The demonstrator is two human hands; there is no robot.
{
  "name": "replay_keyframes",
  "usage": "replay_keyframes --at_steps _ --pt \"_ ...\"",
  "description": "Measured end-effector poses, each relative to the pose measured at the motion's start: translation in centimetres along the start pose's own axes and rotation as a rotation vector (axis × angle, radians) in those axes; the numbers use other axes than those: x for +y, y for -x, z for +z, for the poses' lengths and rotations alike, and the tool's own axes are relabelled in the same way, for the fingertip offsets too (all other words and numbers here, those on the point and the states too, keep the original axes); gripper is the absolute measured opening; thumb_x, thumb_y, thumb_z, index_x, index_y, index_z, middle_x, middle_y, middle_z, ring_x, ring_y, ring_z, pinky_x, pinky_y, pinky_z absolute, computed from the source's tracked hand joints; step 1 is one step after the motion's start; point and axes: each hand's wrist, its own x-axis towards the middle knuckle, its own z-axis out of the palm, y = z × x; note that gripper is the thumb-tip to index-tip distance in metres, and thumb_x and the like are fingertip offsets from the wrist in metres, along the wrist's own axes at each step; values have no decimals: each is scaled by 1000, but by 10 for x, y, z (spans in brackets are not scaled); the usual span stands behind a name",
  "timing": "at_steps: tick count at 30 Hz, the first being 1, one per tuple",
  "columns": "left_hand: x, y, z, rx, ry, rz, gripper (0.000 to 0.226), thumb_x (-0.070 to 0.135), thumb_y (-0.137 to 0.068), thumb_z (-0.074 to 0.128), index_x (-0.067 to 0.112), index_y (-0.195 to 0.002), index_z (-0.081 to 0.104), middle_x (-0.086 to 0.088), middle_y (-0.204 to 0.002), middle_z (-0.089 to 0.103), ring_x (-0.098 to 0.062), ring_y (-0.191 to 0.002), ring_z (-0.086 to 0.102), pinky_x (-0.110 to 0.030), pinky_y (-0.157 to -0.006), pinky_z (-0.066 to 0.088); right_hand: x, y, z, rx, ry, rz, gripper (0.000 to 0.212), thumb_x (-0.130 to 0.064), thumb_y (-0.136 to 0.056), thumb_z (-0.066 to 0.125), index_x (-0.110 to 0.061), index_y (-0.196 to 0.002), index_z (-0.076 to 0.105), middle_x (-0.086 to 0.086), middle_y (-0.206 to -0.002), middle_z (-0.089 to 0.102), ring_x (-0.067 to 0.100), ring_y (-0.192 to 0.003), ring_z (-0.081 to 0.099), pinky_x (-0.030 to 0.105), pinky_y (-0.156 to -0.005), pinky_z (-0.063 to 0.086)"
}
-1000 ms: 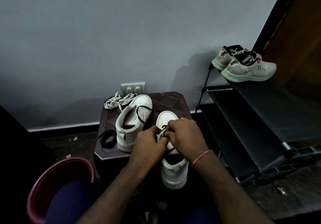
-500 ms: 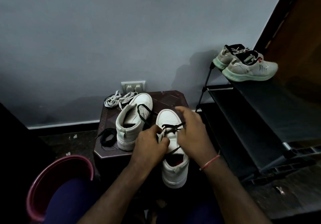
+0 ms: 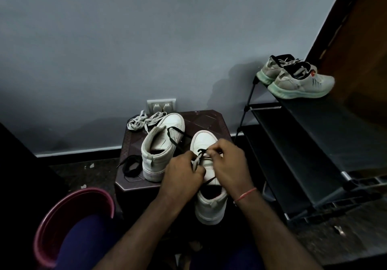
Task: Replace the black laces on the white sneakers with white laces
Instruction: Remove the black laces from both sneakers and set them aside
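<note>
Now, curled hands (image 3: 182,174) (image 3: 229,165) on black lace (image 3: 201,151)

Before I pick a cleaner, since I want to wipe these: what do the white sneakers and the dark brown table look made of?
White sneakers: smooth leather or faux leather, judging by the faint sheen on unwrinkled uppers. Dark brown table: likely moulded plastic, glossy, with an embossed diamond pattern.

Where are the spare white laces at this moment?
In the head view, the white laces lie bunched on the far left corner of the brown table, just below the wall socket and beside the toe of the left sneaker.
</note>
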Motion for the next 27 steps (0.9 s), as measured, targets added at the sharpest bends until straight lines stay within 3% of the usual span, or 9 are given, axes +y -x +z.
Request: replay_keyframes --at_steps 3,6,14,16,18,20,22,24,27 --pt "4 -2 3 -30 -42 15 18 29 -77 58 15 -87 63 -4 -85 68 -27 -81 62 -38 -69 49 4 -4 -6 269 -712 361 10 -5 -92 60 -10 -84 63 2 -79 71 15 -73 67 32 -72 54" --pt "4 -2 6 -56 -92 28 21 33 -78 56 19 -93 62 -3 -92 68 -27 -87 62 -39 -74 49 -1 -10 -13 292 -1385 613 9 -4 -100 44 -2 -98 53 11 -78 67 17 -62 66 31 -59 56" --pt "5 -2 7 -68 -82 32 27 31 -79 56 24 -104 62 -3 -96 68 -28 -90 63 -38 -75 49 -11 -28 -40 303 -1552 490 25 2 -96 34 -14 -82 48 0 -57 46 7 -39 32 17 -40 29" --pt "6 -2 7 -66 -91 27 26 31 -79 56 24 -104 62 -3 -95 68 -28 -90 63 -37 -74 49 -8 -30 -43 298 -1403 425 20 -1 -92 39 -14 -82 51 -1 -55 45 7 -37 29 16 -39 25" --pt "5 -4 6 -64 -83 14 25 31 -79 57 22 -102 63 -3 -94 68 -28 -89 63 -37 -73 48 -4 -27 -39 218 -932 265 12 -7 -80 49 -15 -82 57 -1 -55 48 7 -40 33 18 -39 27" --pt "4 -6 5 -71 -64 4 25 30 -78 58 21 -101 64 -4 -92 69 -28 -89 63 -37 -73 49 2 -19 -33 36 -393 63 17 -16 -69 55 -20 -83 64 -3 -63 54 6 -49 43 20 -48 38" --pt "4 -6 4 -86 -60 2 26 31 -78 60 21 -101 66 -3 -92 70 -26 -89 64 -36 -73 49 6 -15 -28 -181 -57 -57 18 -20 -68 63 -21 -84 69 -6 -76 57 3 -64 53 18 -63 44" --pt "5 -6 4 -107 -59 1 28 33 -77 61 22 -101 66 -2 -93 70 -25 -90 64 -35 -74 49 10 -12 -25 -299 126 -124 15 -21 -75 71 -20 -90 73 -3 -87 56 8 -78 57 22 -73 45" --pt "7 -7 3 -132 -63 -4 27 33 -76 61 23 -101 64 -3 -93 70 -26 -90 63 -36 -74 49 9 -12 -18 -297 287 -188 11 -25 -85 68 -16 -90 72 1 -93 53 18 -87 56 30 -79 44"
